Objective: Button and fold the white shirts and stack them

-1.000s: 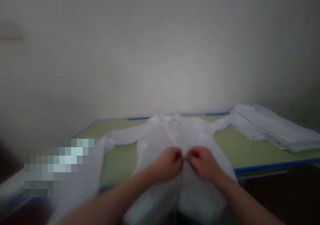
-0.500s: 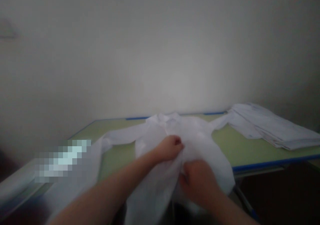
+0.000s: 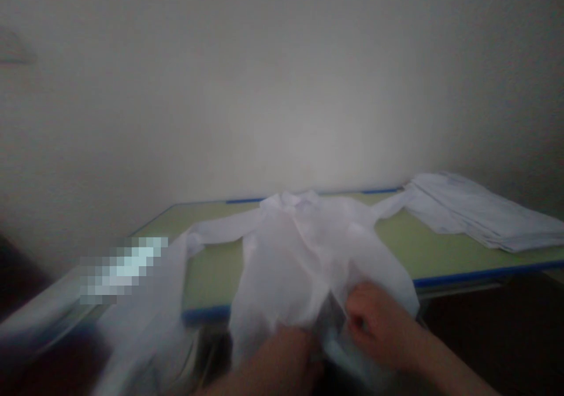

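A white collared long-sleeved shirt (image 3: 286, 255) lies spread on the green table, its collar toward the wall and its lower part hanging over the near edge. Its front parts in a dark gap low down. My right hand (image 3: 379, 325) is closed, fingers curled on the shirt's front edge to the right of that gap. Lower and to the left, my left hand (image 3: 293, 355) is blurred; it appears closed on the other front panel near the hem, where the cloth bunches. Its fingertips are partly hidden.
A stack of folded white garments (image 3: 480, 214) lies at the table's right, touching the shirt's right sleeve. The green table (image 3: 211, 281) has a blue edge and stands against a grey wall (image 3: 282, 90). More white cloth (image 3: 150, 296) hangs at left beside a pixelated patch.
My left hand has moved from the middle of the shirt's front down toward the hem. My right hand has shifted slightly right and down, and the lower front now gapes between them.
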### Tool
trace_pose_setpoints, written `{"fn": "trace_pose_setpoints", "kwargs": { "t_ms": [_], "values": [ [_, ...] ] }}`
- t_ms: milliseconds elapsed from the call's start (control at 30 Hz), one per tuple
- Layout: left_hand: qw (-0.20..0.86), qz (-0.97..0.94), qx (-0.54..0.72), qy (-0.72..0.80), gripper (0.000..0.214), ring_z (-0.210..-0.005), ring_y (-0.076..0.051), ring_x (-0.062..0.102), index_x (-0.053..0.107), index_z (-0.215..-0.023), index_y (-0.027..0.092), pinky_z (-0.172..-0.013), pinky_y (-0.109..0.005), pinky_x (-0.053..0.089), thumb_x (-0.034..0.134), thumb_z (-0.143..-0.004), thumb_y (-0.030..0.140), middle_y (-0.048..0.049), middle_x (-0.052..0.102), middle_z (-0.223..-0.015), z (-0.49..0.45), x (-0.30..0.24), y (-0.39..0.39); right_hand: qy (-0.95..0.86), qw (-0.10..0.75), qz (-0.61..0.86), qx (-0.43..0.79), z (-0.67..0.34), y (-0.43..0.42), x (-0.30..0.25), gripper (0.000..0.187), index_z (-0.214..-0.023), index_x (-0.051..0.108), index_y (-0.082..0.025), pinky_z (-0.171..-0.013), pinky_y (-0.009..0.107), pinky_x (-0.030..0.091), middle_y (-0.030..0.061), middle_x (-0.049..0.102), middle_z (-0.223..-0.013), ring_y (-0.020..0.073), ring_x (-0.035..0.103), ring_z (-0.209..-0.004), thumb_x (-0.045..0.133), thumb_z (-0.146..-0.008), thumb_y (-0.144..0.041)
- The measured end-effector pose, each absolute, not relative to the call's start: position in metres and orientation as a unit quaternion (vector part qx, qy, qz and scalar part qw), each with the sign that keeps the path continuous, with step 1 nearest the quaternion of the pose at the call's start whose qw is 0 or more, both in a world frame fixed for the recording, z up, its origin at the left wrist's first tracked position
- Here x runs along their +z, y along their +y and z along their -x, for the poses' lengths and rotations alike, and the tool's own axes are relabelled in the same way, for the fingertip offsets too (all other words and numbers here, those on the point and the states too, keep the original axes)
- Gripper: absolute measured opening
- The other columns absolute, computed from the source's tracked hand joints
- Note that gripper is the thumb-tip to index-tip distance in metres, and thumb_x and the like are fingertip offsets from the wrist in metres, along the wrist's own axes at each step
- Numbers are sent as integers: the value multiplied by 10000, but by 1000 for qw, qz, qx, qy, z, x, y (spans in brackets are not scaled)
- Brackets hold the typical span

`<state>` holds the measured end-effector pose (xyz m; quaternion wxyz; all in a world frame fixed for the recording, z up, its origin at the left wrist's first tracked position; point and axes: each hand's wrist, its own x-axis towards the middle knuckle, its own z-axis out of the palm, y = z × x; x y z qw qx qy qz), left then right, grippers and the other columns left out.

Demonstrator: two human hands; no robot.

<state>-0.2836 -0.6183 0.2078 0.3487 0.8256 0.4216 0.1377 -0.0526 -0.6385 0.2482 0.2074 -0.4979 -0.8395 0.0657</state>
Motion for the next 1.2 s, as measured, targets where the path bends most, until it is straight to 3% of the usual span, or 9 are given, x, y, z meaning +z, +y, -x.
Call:
{"fn": "trace_pose_setpoints", "kwargs": {
  "t_ms": [133,333,467,567,667,833,1033,1200],
  "values": [
    [170,-876,136,430,206,-797,-180,616,620,-895,236,-708,-296,419,418,-856,233,-15,672,-849,264,198,-608,-837,219,493,87,48,-644,244,72,-617,453,-161,-624,253,273,4,497,-685,121,424,-682,475,-672,-120],
    [-59,-952,75,291,181,-758,-194,597,560,-1011,186,-630,-297,449,467,-861,228,-58,631,-881,246,218,-594,-830,237,496,96,48,-645,242,71,-617,446,-159,-619,245,275,-4,487,-687,114,419,-677,468,-651,-100],
    [-127,-956,66,256,301,-760,-215,587,505,-1153,157,-602,-322,450,463,-864,229,-91,604,-924,245,219,-592,-824,251,500,88,46,-645,244,72,-616,442,-159,-617,243,278,-8,474,-676,113,411,-669,465,-651,-101],
    [-141,-958,67,241,252,-758,-206,577,542,-1091,149,-625,-321,438,462,-864,224,-106,587,-929,246,219,-588,-819,253,507,88,46,-646,246,70,-620,443,-160,-620,242,282,-11,472,-674,112,408,-665,463,-661,-108],
    [-136,-962,53,229,158,-750,-207,567,575,-955,149,-639,-328,429,480,-847,214,-100,580,-912,246,222,-585,-814,255,514,93,46,-647,248,74,-623,442,-161,-620,241,285,-14,476,-673,111,410,-661,456,-677,-111],
    [-80,-967,64,232,153,-767,-198,556,562,-951,158,-670,-318,421,451,-852,194,-77,579,-906,252,236,-592,-801,278,521,100,46,-649,246,101,-621,431,-162,-611,236,290,-18,463,-655,107,401,-648,457,-711,-127],
    [168,-937,166,259,182,-777,-119,529,577,-872,187,-680,-214,399,395,-886,202,-22,573,-912,255,264,-613,-768,337,493,231,51,-651,243,187,-710,455,-170,-603,222,333,-10,490,-718,111,427,-680,424,-857,-281],
    [316,-863,265,293,170,-800,-129,515,581,-849,172,-737,-236,404,413,-862,201,-32,595,-884,246,264,-620,-739,390,471,282,62,-646,236,259,-764,469,-171,-617,225,367,-2,500,-740,114,442,-693,413,-891,-389]
  ]
}}
